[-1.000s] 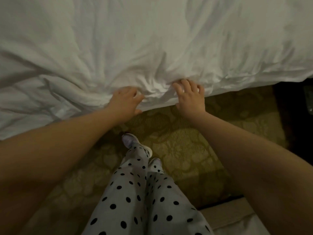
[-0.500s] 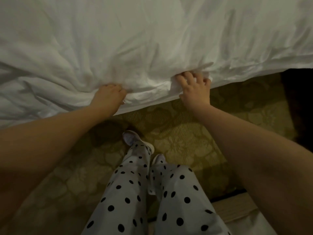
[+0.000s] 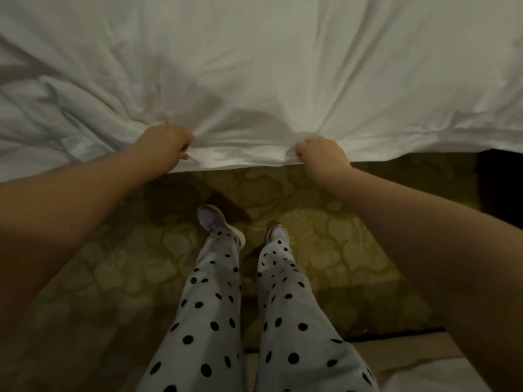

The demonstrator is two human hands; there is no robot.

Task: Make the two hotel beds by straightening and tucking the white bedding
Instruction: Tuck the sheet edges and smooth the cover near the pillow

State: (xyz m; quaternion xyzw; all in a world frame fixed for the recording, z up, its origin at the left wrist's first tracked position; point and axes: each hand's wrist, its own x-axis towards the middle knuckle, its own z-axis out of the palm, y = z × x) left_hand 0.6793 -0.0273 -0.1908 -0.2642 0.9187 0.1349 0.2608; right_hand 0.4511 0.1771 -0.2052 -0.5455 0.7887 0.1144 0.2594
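White bedding (image 3: 268, 66) covers the bed and fills the upper half of the view, its near edge hanging over the carpet. My left hand (image 3: 162, 147) grips a bunch of that edge, fingers curled into the cloth. My right hand (image 3: 318, 154) grips the same edge further right in a fist. The fabric is drawn into creases that fan out from both hands, with a slack dip between them. Rumpled folds lie at the far left of the bedding.
Patterned olive carpet (image 3: 325, 236) lies between me and the bed. My legs in polka-dot trousers and pale shoes (image 3: 210, 220) stand on it. A dark gap (image 3: 501, 182) shows at the right. A white corner, perhaps the second bed (image 3: 424, 372), sits at the bottom right.
Both hands have closed into fists on the bedding edge and spread further apart. The fabric now pulls taut toward me, and my feet have stepped apart.
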